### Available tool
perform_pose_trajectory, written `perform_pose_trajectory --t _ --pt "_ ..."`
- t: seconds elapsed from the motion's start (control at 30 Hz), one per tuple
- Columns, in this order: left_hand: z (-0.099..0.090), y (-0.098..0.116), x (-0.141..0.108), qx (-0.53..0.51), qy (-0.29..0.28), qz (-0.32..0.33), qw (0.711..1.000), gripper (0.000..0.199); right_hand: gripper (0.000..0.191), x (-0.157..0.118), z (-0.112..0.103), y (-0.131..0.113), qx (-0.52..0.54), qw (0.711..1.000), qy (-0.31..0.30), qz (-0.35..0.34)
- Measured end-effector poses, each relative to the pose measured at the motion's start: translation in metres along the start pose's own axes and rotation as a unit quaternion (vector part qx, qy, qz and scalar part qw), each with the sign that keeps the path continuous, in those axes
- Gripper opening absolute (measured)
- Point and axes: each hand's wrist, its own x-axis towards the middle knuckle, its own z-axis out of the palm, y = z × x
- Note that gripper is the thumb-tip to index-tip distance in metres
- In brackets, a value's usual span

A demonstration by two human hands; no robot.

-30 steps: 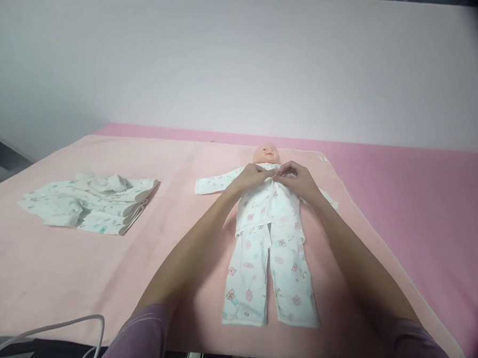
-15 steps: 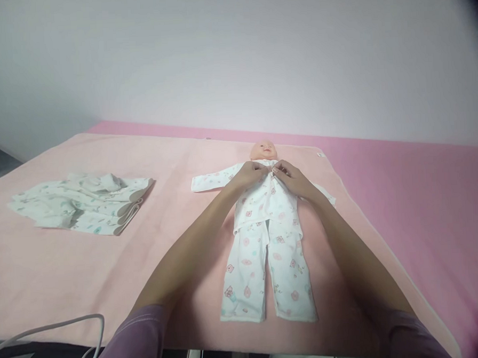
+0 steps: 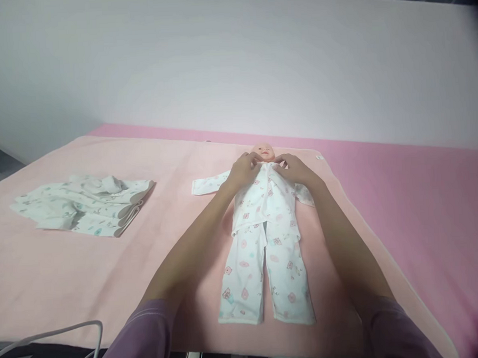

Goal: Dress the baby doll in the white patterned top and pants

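A baby doll (image 3: 266,152) lies on its back, dressed in a white printed shirt (image 3: 264,199) and matching trousers (image 3: 287,272). My left hand (image 3: 244,169) is at the left side of the collar, fingers curled and closed on the shirt's edge. On the opposite side of the neck, my right hand (image 3: 295,168) pinches the collar, thumb lower on the shirt. The shirt front lies together down the middle. One sleeve stretches out to the left; the other is partly covered by my right forearm.
Folded white printed cloth (image 3: 84,206) lies in a pile to the left. A peach mat (image 3: 161,161) covers much of the pink surface (image 3: 403,191). A white cable (image 3: 86,323) loops over the front left edge. A pale wall (image 3: 217,68) rises behind.
Both hands have moved apart from the middle of the upper chest, up and outward to either side of the collar. The right sleeve has shifted inward.
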Motion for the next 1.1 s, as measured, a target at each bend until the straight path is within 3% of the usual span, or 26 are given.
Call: perform_pose_trajectory --t 0.1,0.3,0.8,0.93,1.1 --pt "0.005 -0.007 0.008 0.007 0.018 0.03 0.999 0.015 0.025 0.009 0.0 0.002 0.021 0.999 0.027 -0.007" --pt "0.016 -0.011 0.012 -0.042 0.058 0.093 0.993 0.017 0.039 0.008 0.022 0.002 0.174 0.982 0.071 0.017" --pt "0.008 0.002 0.008 -0.114 0.025 0.006 0.993 0.024 0.039 0.009 0.024 0.006 0.209 0.976 0.065 0.005" --pt "0.009 0.003 0.007 -0.119 0.027 0.012 0.992 0.029 0.039 0.011 0.023 0.008 0.213 0.975 0.061 -0.008" --pt "0.014 -0.003 0.01 -0.111 0.038 0.009 0.993 0.021 0.047 0.012 0.022 0.013 0.237 0.97 0.042 0.016"
